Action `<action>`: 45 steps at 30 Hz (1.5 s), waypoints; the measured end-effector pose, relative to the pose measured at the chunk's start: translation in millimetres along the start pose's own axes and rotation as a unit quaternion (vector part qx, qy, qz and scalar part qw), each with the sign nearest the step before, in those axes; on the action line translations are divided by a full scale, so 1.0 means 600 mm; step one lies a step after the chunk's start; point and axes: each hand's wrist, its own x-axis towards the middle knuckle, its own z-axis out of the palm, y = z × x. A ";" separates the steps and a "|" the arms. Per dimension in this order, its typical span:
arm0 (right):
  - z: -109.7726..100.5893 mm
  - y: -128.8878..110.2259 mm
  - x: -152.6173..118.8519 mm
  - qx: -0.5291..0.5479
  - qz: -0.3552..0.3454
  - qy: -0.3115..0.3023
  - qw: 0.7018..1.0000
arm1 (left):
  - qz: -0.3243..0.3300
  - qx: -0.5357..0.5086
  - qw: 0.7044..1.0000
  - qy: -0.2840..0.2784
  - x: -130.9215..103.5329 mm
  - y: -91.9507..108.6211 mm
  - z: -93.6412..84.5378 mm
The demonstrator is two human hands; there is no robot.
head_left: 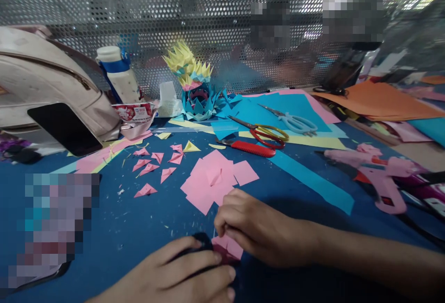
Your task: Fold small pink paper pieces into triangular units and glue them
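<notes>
A small pink paper square (229,248) with a crease lies on the blue table between my hands. My left hand (187,268) is open, its fingers stretched out and the fingertips at the left edge of that paper. Over the far edge my right hand (253,228) is closed, thumb and curled fingers pressed together on the paper. Just beyond lies a pile of pink paper squares (205,177) with one folded piece (214,176) on top. Several small folded pink triangles (149,169) are scattered to its left.
Behind the pile lie a red-handled cutter (253,148), yellow-red scissors (267,135) and light-blue scissors (295,122). A pink glue gun (378,168) rests at right. A folded-paper model (196,85), bottle (121,78), bag (52,80) and phone (66,128) stand behind; another phone (55,228) lies left.
</notes>
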 end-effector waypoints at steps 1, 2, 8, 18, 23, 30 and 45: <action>0.003 0.000 0.000 -0.013 0.000 0.000 1.000 | 0.016 0.031 0.999 -0.012 -0.002 0.000 0.006; 0.006 0.001 0.001 -0.023 0.001 0.006 1.000 | 0.025 0.057 0.998 -0.027 -0.003 0.000 0.011; 0.015 0.011 -0.001 -0.022 0.041 0.058 0.997 | 0.018 0.086 0.995 -0.051 -0.006 0.001 0.032; -0.021 0.032 -0.004 0.024 -0.029 -0.032 0.999 | -0.009 0.071 0.997 -0.006 -0.020 0.010 0.048; -0.031 0.036 -0.003 0.042 -0.015 -0.046 0.998 | -0.020 0.080 0.996 -0.017 -0.024 0.007 0.054; -0.024 0.030 -0.005 0.130 0.076 0.007 0.989 | -0.010 0.081 0.996 -0.039 -0.019 0.000 0.044; -0.022 0.026 -0.010 0.125 0.050 0.034 0.990 | -0.002 0.091 0.994 -0.055 -0.020 0.000 0.047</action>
